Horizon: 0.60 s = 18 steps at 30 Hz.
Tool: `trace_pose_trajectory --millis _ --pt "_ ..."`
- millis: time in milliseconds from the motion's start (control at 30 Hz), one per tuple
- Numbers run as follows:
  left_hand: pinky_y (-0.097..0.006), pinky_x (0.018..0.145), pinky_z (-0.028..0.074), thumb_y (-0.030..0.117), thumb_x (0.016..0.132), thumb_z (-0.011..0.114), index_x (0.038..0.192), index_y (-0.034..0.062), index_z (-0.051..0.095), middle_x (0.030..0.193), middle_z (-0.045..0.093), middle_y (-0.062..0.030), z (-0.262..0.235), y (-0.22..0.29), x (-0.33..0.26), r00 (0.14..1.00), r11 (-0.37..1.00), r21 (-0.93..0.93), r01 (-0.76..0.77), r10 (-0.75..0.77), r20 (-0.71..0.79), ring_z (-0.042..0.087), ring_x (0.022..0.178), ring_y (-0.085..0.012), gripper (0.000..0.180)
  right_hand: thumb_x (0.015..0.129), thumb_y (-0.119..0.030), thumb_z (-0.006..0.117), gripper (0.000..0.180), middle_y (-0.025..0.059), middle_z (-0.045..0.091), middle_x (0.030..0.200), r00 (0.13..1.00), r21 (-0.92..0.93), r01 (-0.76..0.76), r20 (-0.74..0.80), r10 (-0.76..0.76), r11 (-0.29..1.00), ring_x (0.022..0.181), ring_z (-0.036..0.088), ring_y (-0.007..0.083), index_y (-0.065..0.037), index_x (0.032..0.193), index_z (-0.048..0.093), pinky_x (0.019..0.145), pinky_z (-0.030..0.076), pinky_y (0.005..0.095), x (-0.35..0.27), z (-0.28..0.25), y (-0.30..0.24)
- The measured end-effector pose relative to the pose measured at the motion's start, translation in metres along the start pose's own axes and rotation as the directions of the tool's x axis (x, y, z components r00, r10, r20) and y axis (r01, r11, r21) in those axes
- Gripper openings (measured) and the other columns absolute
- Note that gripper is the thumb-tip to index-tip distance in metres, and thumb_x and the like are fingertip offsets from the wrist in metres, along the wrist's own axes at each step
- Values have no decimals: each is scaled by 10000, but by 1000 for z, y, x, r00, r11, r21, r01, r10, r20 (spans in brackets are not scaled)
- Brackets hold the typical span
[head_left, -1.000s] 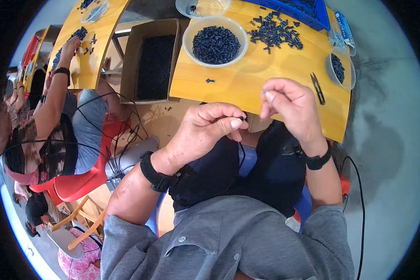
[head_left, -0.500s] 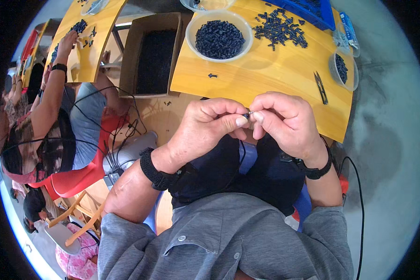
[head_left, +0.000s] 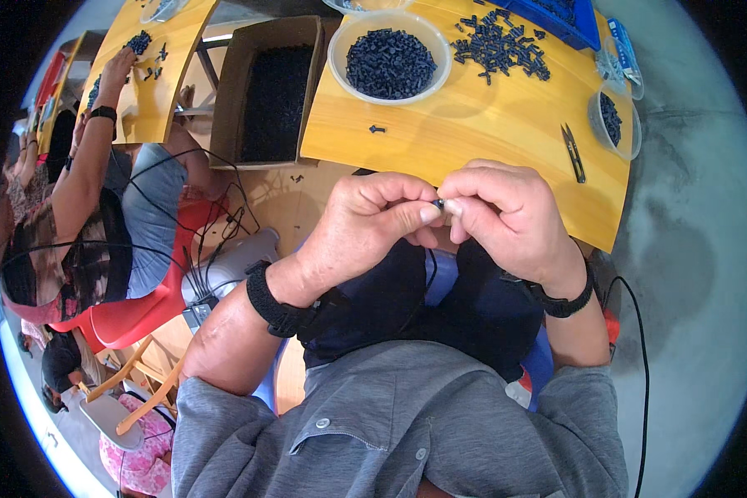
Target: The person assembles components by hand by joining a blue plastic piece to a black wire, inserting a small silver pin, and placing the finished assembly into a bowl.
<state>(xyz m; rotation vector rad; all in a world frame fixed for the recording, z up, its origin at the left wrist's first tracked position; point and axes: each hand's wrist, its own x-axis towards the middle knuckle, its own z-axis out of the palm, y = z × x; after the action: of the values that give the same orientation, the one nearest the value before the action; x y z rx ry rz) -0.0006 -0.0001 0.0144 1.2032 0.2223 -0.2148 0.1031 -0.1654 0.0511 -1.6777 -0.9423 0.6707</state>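
Small dark piece (head_left: 436, 202) sits pinched between the two hands, held above the near edge of the yellow counter (head_left: 473, 149). Left hand (head_left: 365, 228) presses thumb and forefinger together on it; right hand (head_left: 506, 216) meets it with its fingers (head_left: 456, 207) closed on the other end. Doing this well probably means a light, steady fingertip grip, both hands braced together. Only a tiny dark tip of the piece shows; its shape cannot be told. A bowl (head_left: 390, 58) of similar dark parts stands at the far edge.
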Motion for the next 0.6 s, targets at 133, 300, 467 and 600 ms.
trace_pose_trajectory --millis 133,300,467,600 --pt "-233 654 536 50 898 596 957 -18 645 819 660 -50 -1 0 1 1000 1000 7 8 -8 1 641 714 -105 103 847 41 527 96 50 592 737 993 126 -112 -16 115 986 569 583 91 3 876 609 499 456 224 -1 2 2" --pt "-236 651 537 46 897 595 955 -19 645 821 659 -52 -3 -1 2 1000 999 36 24 -24 -9 640 702 -107 100 841 43 549 66 33 594 730 980 200 -198 45 193 960 584 575 66 11 865 602 510 463 217 -3 2 11" --pt "-240 652 538 41 901 587 960 -18 647 833 663 -57 -3 -3 2 999 999 11 30 -30 -20 641 700 -109 103 865 18 533 69 35 606 726 980 208 -196 4 199 958 616 600 78 23 879 600 534 486 219 -2 4 12" --pt "-243 663 538 51 907 582 972 -22 639 833 662 -58 -3 -1 3 998 998 -34 51 -52 -46 638 707 -108 113 905 -19 507 101 50 633 770 976 211 -193 -64 210 958 650 634 106 27 943 590 560 515 227 -3 3 27"
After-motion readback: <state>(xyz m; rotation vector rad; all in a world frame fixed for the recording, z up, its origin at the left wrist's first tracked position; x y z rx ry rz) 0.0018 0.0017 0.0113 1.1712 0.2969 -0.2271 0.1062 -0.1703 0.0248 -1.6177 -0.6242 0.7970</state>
